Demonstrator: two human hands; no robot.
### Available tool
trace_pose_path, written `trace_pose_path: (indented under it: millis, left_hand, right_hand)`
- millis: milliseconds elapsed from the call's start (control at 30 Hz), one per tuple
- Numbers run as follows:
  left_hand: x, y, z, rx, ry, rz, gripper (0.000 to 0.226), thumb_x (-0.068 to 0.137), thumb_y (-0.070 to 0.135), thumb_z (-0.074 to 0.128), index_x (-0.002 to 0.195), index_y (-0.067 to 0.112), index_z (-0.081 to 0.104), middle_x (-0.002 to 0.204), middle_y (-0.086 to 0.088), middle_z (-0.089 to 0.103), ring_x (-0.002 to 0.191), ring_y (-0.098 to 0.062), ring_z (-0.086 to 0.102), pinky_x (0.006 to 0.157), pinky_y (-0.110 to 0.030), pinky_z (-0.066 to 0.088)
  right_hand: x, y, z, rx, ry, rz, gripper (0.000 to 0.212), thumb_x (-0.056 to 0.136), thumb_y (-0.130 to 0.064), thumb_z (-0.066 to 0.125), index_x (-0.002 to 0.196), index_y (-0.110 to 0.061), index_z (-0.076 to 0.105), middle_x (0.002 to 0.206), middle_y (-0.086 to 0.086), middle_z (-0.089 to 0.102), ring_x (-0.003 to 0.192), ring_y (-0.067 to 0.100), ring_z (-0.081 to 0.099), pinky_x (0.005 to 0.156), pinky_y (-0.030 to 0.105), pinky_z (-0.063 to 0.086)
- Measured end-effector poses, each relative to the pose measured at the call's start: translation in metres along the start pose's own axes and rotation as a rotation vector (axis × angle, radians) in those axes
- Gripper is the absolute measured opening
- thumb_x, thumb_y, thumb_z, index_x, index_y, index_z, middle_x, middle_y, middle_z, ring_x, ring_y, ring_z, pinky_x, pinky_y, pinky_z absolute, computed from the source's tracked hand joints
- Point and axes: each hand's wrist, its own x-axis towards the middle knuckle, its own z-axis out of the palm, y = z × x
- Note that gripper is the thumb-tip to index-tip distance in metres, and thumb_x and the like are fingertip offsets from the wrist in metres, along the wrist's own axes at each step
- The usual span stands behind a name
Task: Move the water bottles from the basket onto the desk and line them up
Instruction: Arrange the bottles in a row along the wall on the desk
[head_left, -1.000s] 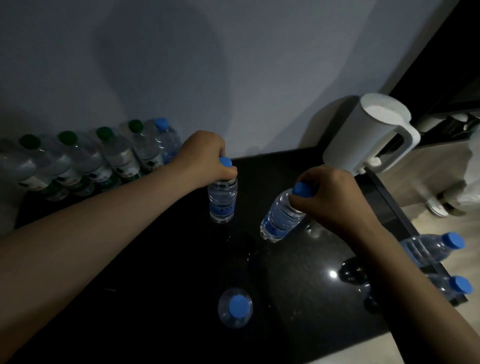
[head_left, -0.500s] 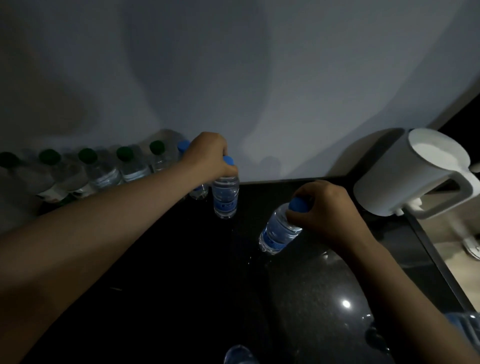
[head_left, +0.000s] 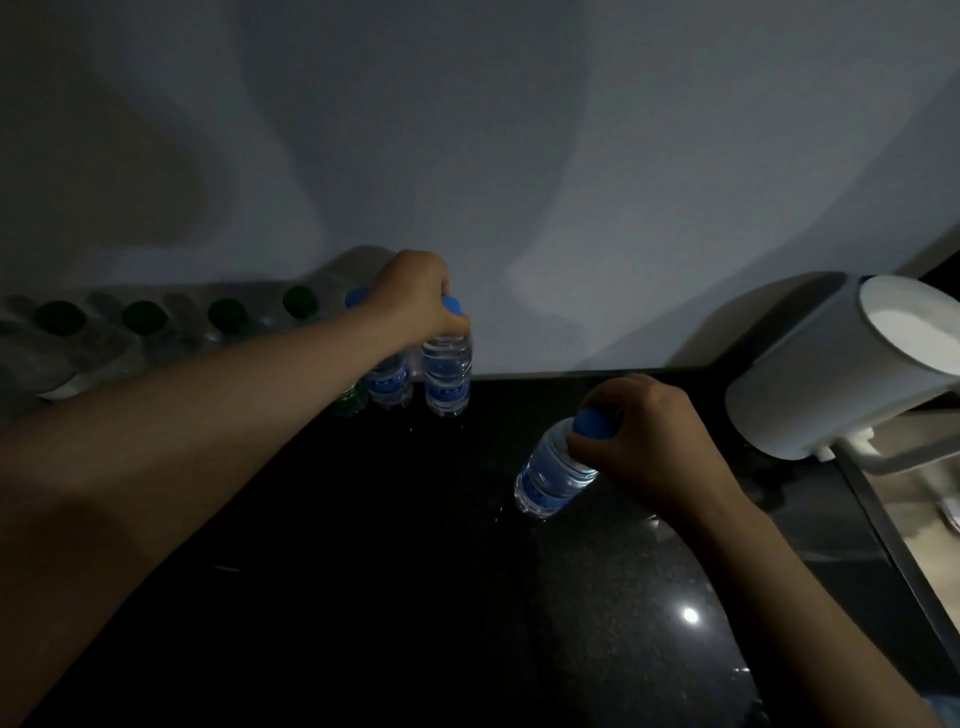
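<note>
The left hand (head_left: 415, 296) reaches over to the far edge of the glossy black table (head_left: 415, 571), with its fingers curled round the top of a clear plastic water bottle with a blue cap and blue label (head_left: 447, 374). This bottle stands upright close to the pale grey wall (head_left: 467, 156). Just beside it on the left, and seemingly touching it, stands a second clear blue-capped bottle (head_left: 387, 382), partly hidden behind the left wrist. Further left, a row of clear bottles with dark green caps (head_left: 227, 313) runs along the wall. Their bodies are dim and blurred, and the forearm hides their lower parts. The right hand (head_left: 644, 436) is nearer to the person and towards the right of the table. It grips the neck and blue cap of a third clear water bottle with a blue label (head_left: 550, 478). This bottle leans, with the cap up and to the right under the fingers and the base down and to the left. The base is close to the tabletop, but whether it touches cannot be told. The third bottle is well apart from the pair at the wall. At the right end of the table is a white plastic jug with a handle (head_left: 810, 384), near the right hand but not touching it. A small bright spot of reflected light (head_left: 690, 616) shows on the table surface beside the right forearm.
</note>
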Motion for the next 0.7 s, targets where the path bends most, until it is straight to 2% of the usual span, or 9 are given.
trace_pose_path:
  millis: [100, 300, 467, 700]
  left_hand:
    - [0.005, -0.001, 0.001, -0.004, -0.006, 0.001, 0.033, 0.073, 0.022, 0.075, 0.081, -0.009, 0.064, 0.085, -0.026, 0.064, 0.069, -0.024, 0.052, 0.062, -0.034, 0.043]
    - [0.009, -0.006, 0.005, 0.011, -0.027, -0.018, 0.034, 0.075, 0.024, 0.075, 0.085, -0.007, 0.065, 0.092, -0.024, 0.066, 0.078, -0.03, 0.061, 0.064, -0.034, 0.044]
    - [0.009, -0.008, 0.008, -0.009, -0.009, -0.034, 0.035, 0.076, 0.022, 0.073, 0.089, -0.009, 0.064, 0.086, -0.02, 0.06, 0.074, -0.025, 0.052, 0.064, -0.033, 0.04]
    - [0.01, -0.012, 0.006, -0.002, 0.01, -0.031, 0.033, 0.076, 0.023, 0.074, 0.09, -0.005, 0.064, 0.097, -0.022, 0.065, 0.087, -0.032, 0.062, 0.073, -0.039, 0.051]
  right_hand:
    - [0.003, 0.002, 0.002, 0.009, 0.006, 0.005, 0.028, 0.074, -0.024, 0.076, 0.1, -0.015, 0.067, 0.098, -0.001, 0.06, 0.082, 0.011, 0.059, 0.071, 0.026, 0.055]
    - [0.006, 0.005, 0.006, -0.003, -0.003, 0.001, 0.027, 0.075, -0.025, 0.075, 0.099, -0.017, 0.067, 0.095, -0.004, 0.059, 0.08, 0.008, 0.058, 0.065, 0.014, 0.046]
    - [0.008, 0.005, 0.009, 0.006, -0.016, -0.003, 0.026, 0.074, -0.025, 0.075, 0.098, -0.018, 0.067, 0.095, -0.005, 0.059, 0.079, 0.006, 0.056, 0.064, 0.014, 0.046]
    - [0.012, 0.003, 0.012, 0.018, -0.038, 0.0, 0.029, 0.074, -0.026, 0.076, 0.1, -0.018, 0.066, 0.095, -0.005, 0.059, 0.08, 0.006, 0.057, 0.065, 0.015, 0.047]
